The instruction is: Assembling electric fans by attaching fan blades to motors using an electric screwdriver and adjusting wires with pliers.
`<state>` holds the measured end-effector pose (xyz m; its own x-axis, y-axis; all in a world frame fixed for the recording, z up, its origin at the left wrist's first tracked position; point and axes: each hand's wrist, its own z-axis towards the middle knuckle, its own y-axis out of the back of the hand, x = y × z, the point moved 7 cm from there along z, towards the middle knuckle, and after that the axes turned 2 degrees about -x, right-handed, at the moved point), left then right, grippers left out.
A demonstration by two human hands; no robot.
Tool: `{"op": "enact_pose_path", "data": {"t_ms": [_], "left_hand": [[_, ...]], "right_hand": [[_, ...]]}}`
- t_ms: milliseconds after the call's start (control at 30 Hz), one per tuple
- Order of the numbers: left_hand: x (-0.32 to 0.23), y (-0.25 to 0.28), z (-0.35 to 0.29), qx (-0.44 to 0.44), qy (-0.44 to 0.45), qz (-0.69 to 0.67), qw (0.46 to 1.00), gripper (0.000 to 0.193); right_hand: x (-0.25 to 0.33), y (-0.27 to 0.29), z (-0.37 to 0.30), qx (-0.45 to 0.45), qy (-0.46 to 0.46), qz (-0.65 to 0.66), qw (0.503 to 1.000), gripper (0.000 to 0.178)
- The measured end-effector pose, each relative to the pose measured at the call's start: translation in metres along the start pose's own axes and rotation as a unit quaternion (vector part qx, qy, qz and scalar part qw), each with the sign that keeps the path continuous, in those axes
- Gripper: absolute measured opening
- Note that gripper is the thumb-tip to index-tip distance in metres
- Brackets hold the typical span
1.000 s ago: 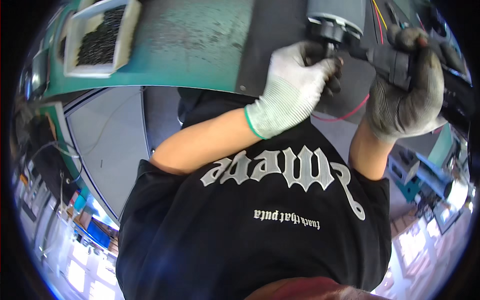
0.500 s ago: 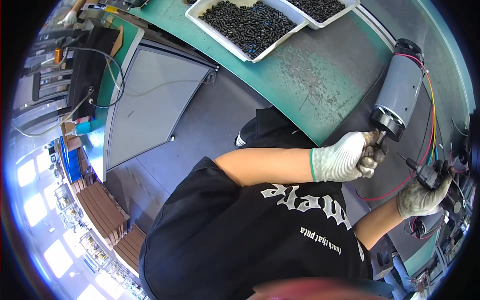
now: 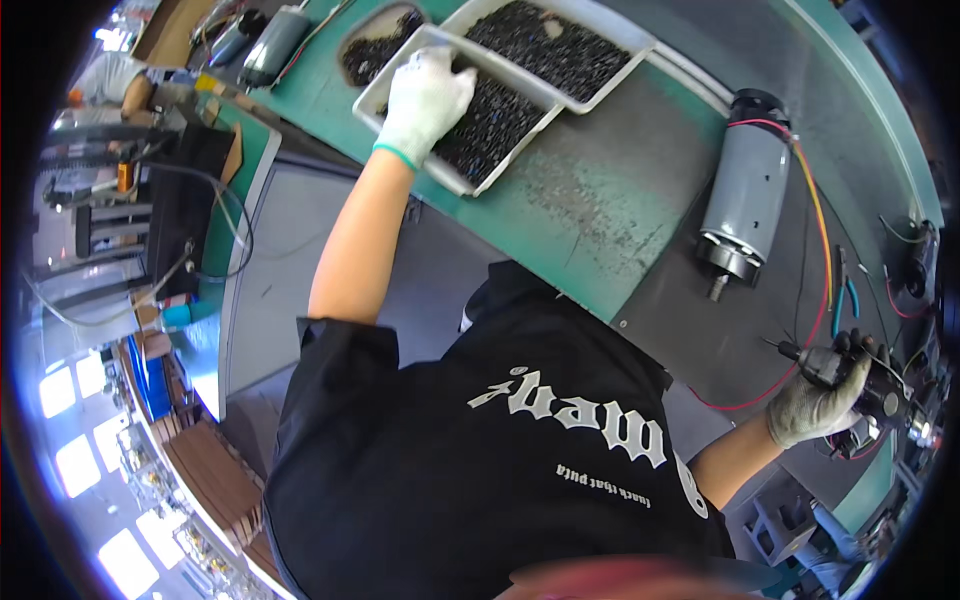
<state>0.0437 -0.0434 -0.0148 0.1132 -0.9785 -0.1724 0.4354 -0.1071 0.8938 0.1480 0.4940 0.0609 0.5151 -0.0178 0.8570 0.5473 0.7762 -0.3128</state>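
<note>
My left hand (image 3: 425,95), in a white glove with a green cuff, reaches far across the bench. Its fingers are bent down into a white tray (image 3: 405,125) full of small black screws (image 3: 490,115); whether it grips any is hidden. My right hand (image 3: 812,398), in a grey glove, is closed around a black electric screwdriver (image 3: 872,385) at the right, over the dark mat (image 3: 700,330). A grey cylindrical motor (image 3: 748,195) lies on that mat between the hands, shaft end toward me, with red and yellow wires (image 3: 815,215) trailing from it. Neither hand touches the motor.
A second white tray of black screws (image 3: 600,45) lies beside the first on the green bench top (image 3: 560,215). More motors (image 3: 265,45) lie at the far left end. Cables and small tools crowd the right edge (image 3: 915,265). Another person's arm (image 3: 135,90) is at the upper left.
My left hand has let go of the motor's shaft end and swung left to the screw tray. My right hand has pulled the screwdriver away from the motor, which now lies alone.
</note>
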Motion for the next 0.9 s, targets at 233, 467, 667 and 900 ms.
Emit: {"op": "enact_pose_path", "data": {"t_ms": [233,467,667,900], "left_hand": [[0.001,-0.008,0.006,0.079,0.060,-0.087,0.991,0.043],[-0.008,-0.014,0.012,0.159,0.087,0.087,0.980,0.051],[0.001,-0.001,0.015,0.121,0.046,0.119,0.984,0.046],[-0.011,0.041,-0.013,0.083,0.046,0.083,0.992,0.040]], "right_hand": [[-0.007,0.000,0.003,0.019,-0.029,0.034,0.999,0.023],[-0.017,0.003,0.005,0.041,-0.098,0.062,0.992,0.027],[-0.014,0.011,0.004,0.010,-0.066,0.051,0.996,0.027],[-0.017,0.014,0.010,0.080,-0.128,0.118,0.981,0.029]]}}
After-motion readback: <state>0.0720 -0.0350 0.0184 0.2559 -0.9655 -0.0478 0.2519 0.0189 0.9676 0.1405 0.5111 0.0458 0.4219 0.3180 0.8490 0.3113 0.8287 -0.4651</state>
